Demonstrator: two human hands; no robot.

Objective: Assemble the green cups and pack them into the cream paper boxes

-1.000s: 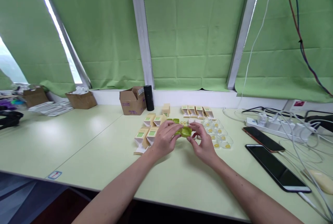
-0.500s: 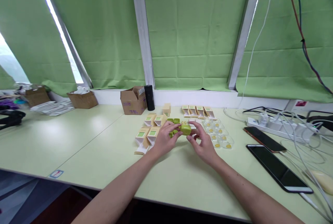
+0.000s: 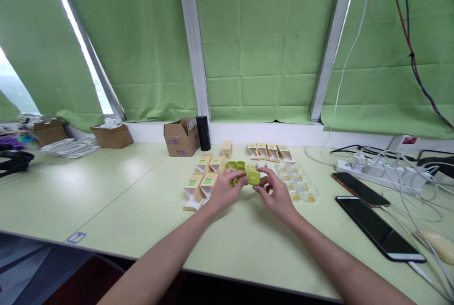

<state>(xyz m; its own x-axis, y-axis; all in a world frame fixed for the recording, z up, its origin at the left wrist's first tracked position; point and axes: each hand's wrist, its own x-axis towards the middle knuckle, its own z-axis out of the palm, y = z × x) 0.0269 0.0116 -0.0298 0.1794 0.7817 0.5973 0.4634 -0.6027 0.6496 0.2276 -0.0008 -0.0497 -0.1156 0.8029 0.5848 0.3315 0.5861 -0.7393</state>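
Green case [image 3: 253, 177] grasped by left hand [image 3: 223, 191] and right hand [image 3: 275, 196] together; closing apparently underway, even squeeze advisable next.

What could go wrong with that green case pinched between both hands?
1. The green case is held only by fingertips of the left hand and right hand; it may slip and drop.
2. The clear blister packs lie right beside the right hand; a wrist sweep could scatter them.
3. The small boxes stand close to the left hand and might tip if nudged.
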